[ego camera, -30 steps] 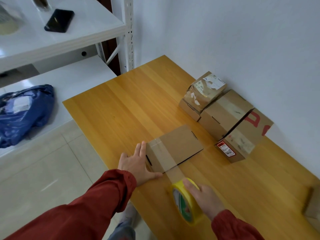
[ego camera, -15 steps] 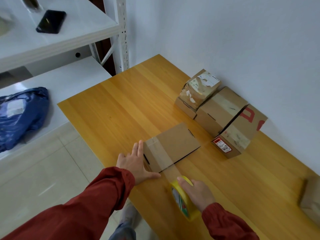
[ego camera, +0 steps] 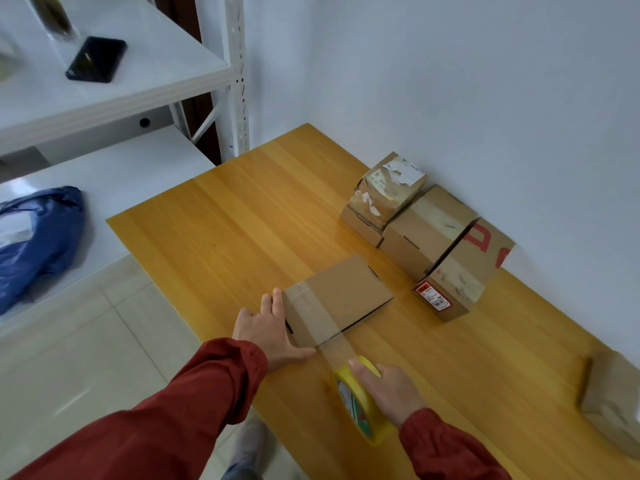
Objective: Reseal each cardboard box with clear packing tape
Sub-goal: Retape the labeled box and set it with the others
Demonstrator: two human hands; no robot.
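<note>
**Fingers (ego camera: 276, 304) braced on the box (ego camera: 349, 289), tape (ego camera: 310, 315) drawn taut**

Fingers of the left hand (ego camera: 265, 329) are laid straight against the left end of the box, with the thumb (ego camera: 301, 353) stretched along its near edge. Nothing is grasped; the box is only steadied. It lies flat near the front edge of the table (ego camera: 225, 230). A strip of tape is seen across its left part, running off the near edge to the roll (ego camera: 360, 410). The roll is gripped in the right hand (ego camera: 391, 389), with the fingers curled over the rim.

For a good seal, the strip should be held taut and in line with the band laid on top, so that no wrinkle is made. The box should be pressed firmly down, or it may be dragged toward the roll. Before cutting, the tape is best folded over the near side and rubbed flat. Whether the strip is fully stuck down cannot be told, as its surface is too faint. Three boxes (ego camera: 429, 233) are set against the wall (ego camera: 485, 98) to the right, seemingly taped.
</note>
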